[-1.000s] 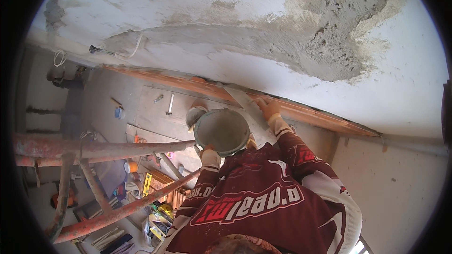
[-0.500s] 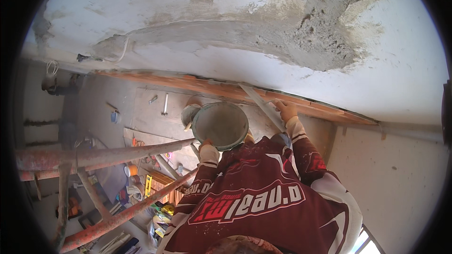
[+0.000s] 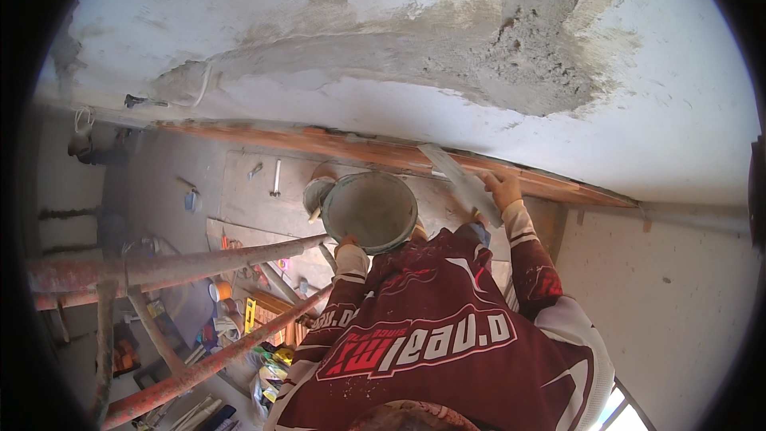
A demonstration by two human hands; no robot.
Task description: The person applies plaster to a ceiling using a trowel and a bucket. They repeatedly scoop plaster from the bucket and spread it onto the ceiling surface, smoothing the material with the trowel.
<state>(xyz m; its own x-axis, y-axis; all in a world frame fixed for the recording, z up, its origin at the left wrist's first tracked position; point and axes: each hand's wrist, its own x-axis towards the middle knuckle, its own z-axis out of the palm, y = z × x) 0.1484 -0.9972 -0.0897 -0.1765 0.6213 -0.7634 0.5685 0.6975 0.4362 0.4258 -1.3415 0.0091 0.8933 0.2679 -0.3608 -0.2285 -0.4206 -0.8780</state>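
Observation:
My left hand [image 3: 349, 246] is closed on the near rim of a round dark bucket [image 3: 399, 201], which I hold in front of my body. Grey material coats the bucket's inside. In my right hand [image 3: 503, 190] is a plastering trowel [image 3: 456, 178] with a long, flat grey blade, held tilted to the right of the bucket. Its far end is close to an orange-brown wooden strip [image 3: 335, 141] along the wall's foot in this view. How my fingers grip the trowel is partly hidden. Beyond stretches a white wall [image 3: 670, 104] with a rough wet-looking grey plaster patch [image 3: 542, 72].
Red, worn scaffold poles [image 3: 223, 265] cross at the left. Far below, the floor holds a smaller bucket [image 3: 316, 194], a hammer [image 3: 276, 178], a blue object [image 3: 190, 200] and heaped tools and bags. A cable [image 3: 203, 86] sticks out of the wall at left.
My right hand and the trowel have shifted slightly right, and the blade has turned to show more of its flat face. My left hand stays on the bucket.

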